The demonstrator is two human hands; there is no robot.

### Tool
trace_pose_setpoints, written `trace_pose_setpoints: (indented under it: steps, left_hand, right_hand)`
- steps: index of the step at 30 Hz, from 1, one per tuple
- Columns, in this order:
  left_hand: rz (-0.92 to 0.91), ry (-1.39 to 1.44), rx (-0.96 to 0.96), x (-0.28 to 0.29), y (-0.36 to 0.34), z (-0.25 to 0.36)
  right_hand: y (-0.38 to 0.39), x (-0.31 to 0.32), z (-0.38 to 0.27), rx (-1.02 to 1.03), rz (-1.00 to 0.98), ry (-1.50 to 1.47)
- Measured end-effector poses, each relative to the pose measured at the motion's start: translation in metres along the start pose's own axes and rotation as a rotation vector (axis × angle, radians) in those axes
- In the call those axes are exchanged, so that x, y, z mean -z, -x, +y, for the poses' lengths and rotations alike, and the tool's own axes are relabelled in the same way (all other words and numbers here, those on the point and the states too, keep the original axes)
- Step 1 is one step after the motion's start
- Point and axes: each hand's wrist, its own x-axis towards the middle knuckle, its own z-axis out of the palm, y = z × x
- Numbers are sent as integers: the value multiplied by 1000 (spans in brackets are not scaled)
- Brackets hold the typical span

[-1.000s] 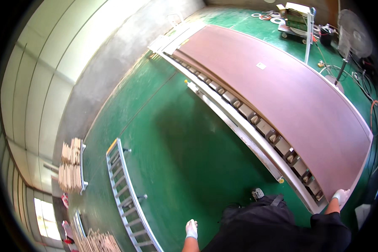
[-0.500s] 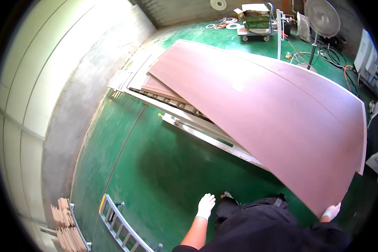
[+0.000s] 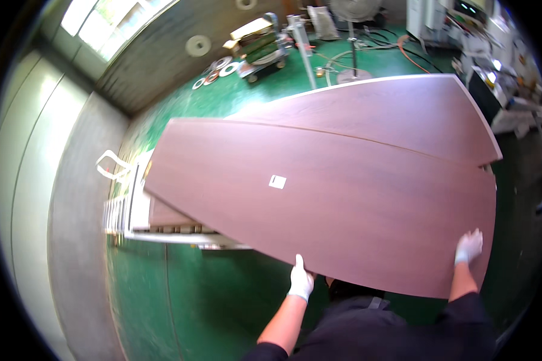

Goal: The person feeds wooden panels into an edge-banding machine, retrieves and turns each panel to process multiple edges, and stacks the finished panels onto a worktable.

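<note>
A large reddish-brown board [image 3: 343, 198] with a small white label [image 3: 277, 182] lies lifted in front of me. My left hand [image 3: 300, 280], in a white glove, grips its near edge. My right hand [image 3: 468, 245], also gloved, rests flat on the board near its right corner. A second brown board [image 3: 397, 108] lies beneath and behind it. The lifted board's left end hangs over a metal roller frame [image 3: 162, 231].
Green floor [image 3: 205, 301] lies below and to my left. A grey wall strip runs along the left. At the back stand a cart with boxes [image 3: 256, 45], round discs [image 3: 199, 45], a fan stand [image 3: 352, 72] and cables. Machinery [image 3: 494, 54] sits at the right.
My view swung from the green floor up over the board. Both hands moved onto the board's near edge, and the top board now sits skewed over the one beneath.
</note>
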Motion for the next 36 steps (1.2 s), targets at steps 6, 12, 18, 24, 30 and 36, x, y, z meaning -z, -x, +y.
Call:
trace_pose_setpoints:
  steps: [6, 12, 18, 24, 30, 36]
  left_hand:
    - [-74, -340, 195, 7, 31, 37]
    - [23, -230, 274, 37, -1, 88]
    - [-119, -17, 230, 57, -38, 161]
    - [-40, -206, 34, 135, -35, 174]
    - [-98, -314, 179, 256, -31, 220]
    - [58, -426, 480, 219, 64, 297]
  right_hand:
    - [1, 24, -299, 553, 141, -372]
    - [36, 51, -470, 562, -319, -219]
    - [39, 58, -444, 577, -298, -198]
    - [113, 66, -387, 502, -250, -183]
    - [220, 110, -313, 295, -267, -176]
    - [298, 119, -227, 177, -693, -164]
